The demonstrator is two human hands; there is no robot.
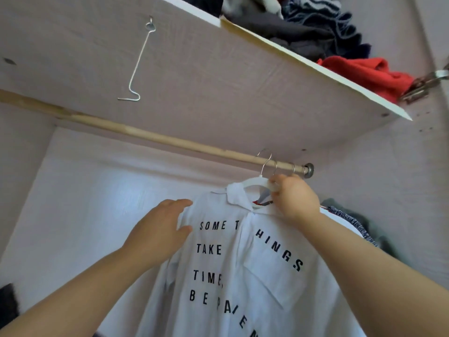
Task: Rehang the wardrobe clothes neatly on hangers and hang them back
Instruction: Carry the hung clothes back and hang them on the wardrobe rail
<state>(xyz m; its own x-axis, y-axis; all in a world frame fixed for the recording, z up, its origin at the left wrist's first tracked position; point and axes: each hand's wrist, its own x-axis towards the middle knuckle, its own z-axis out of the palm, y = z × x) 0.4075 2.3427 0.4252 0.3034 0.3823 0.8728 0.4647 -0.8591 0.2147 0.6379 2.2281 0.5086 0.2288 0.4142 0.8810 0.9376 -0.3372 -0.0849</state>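
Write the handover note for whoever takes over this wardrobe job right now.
Left hand: open, fingers on the white shirt's shoulder.
Right hand: grips the white hanger beside its hook.
Things: the shirt is on the hanger. The hook looks set over the wooden rod, near its right end, beside other hung garments.
Done: this shirt is on its hanger and at the rod.
Left: check the hook is seated, let go and smooth the shirt. The crumpled clothes piled on the shelf above probably need hanging too.
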